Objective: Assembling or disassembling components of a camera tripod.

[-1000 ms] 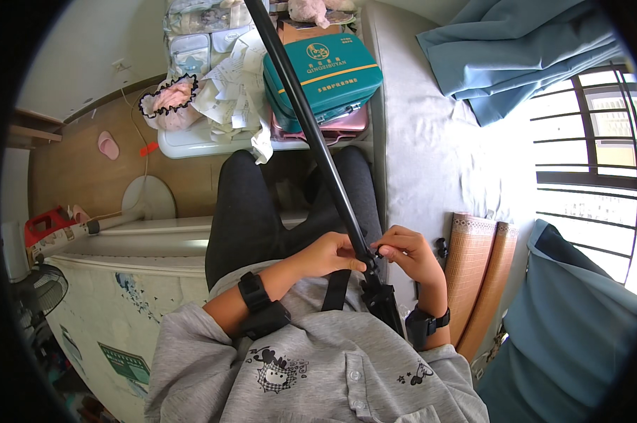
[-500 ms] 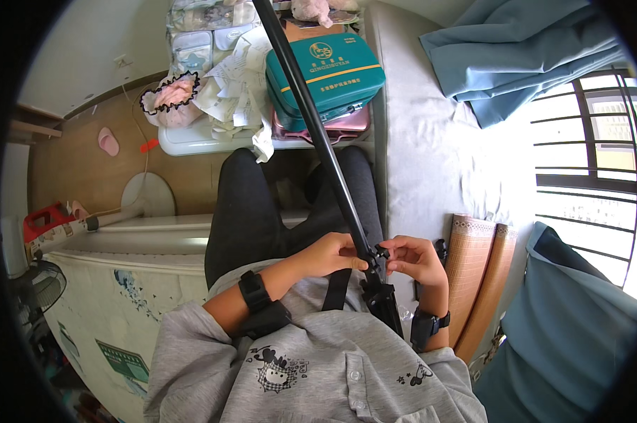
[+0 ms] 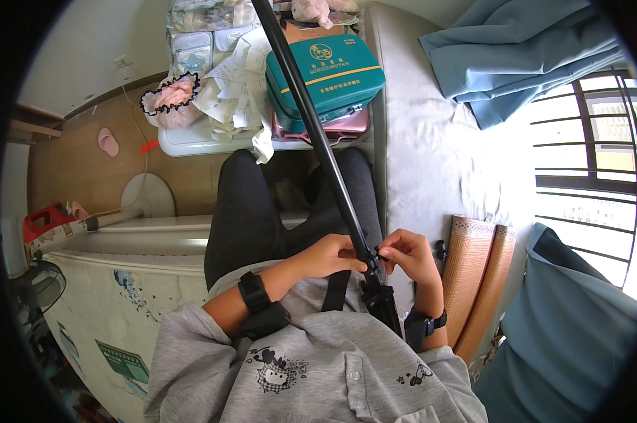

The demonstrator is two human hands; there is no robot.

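Observation:
A long black stand pole (image 3: 311, 116) slants from the top of the view down over my lap. Its lower part has a black collar and what look like folded legs (image 3: 382, 304) against my shirt. My left hand (image 3: 330, 255) is wrapped round the pole from the left, just above the collar. On the opposite side, my right hand (image 3: 408, 255) pinches a small black knob (image 3: 379, 254) on the collar; the fingertips mostly cover it.
Ahead, a white table (image 3: 181, 141) bears papers (image 3: 237, 92), a pink pouch (image 3: 174, 99) and a green case (image 3: 325, 74) on a pink case (image 3: 346, 132). A grey mattress (image 3: 438, 141) lies to the right, near rolled bamboo mats (image 3: 470, 271). A fan (image 3: 47, 285) stands at left.
My right hand has turned and shifted slightly left, its fingers now closer in over the knob. The left hand and the pole have hardly moved.

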